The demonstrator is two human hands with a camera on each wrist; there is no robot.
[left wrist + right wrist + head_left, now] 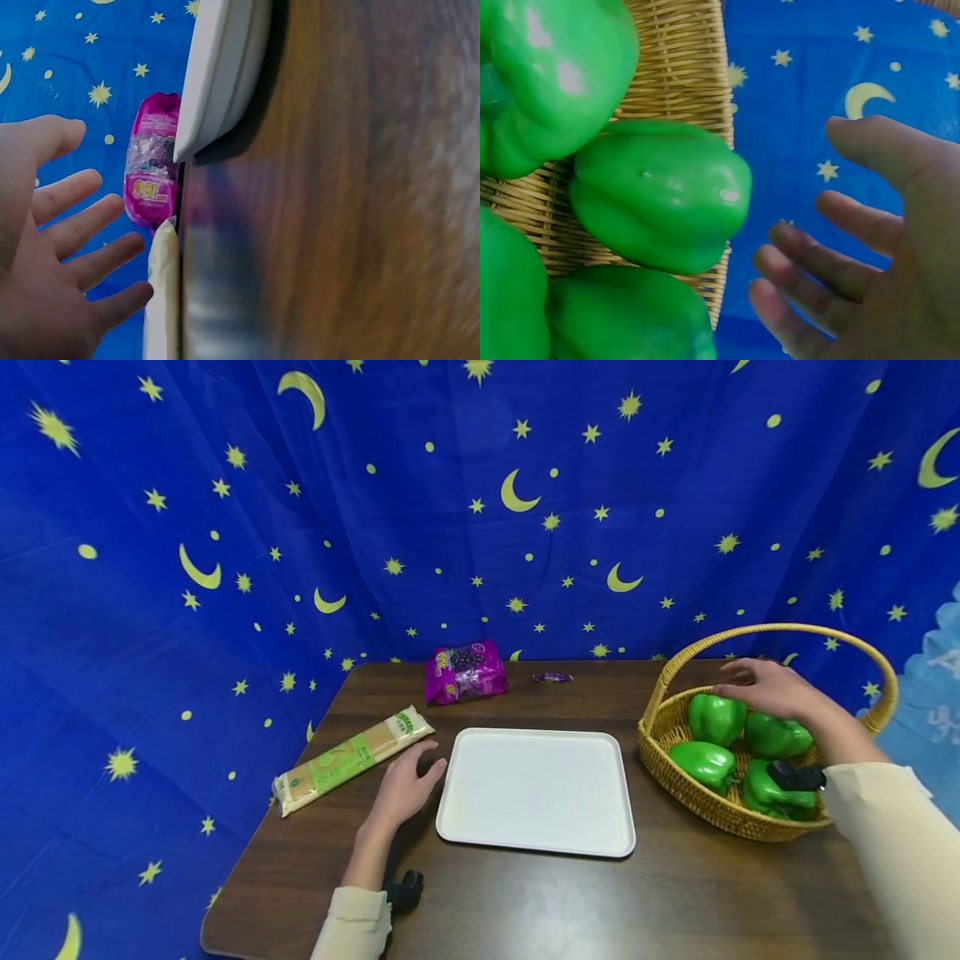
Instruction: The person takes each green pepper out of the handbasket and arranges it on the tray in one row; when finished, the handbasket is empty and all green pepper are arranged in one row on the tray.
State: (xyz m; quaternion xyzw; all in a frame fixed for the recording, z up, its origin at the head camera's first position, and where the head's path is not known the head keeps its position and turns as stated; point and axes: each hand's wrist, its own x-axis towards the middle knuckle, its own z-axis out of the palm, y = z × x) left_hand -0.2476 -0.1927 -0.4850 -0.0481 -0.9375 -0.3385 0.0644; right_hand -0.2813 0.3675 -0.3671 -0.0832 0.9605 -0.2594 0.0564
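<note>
My right hand [772, 687] hovers over the wicker basket [675, 781], fingers relaxed and holding nothing. Inside the basket lie several green bell peppers [716, 720]; in the right wrist view a bell pepper [664, 196] is closest to the hand [870, 247], with a gap between them. My left hand [405, 787] is low over the table, between the white tray [536, 793] and a long pack of noodles [352, 760]. Its fingers are spread and loose in the left wrist view, where the noodle pack [161, 300] appears just beyond the fingertips.
A purple bag with grapes pictured on it [467, 672] lies at the back of the dark wooden table [525, 902]. Right of it is a small purple wrapped candy [552, 677]. The basket's tall handle [780, 628] arches up near my right arm. A blue starry curtain [450, 485] hangs behind.
</note>
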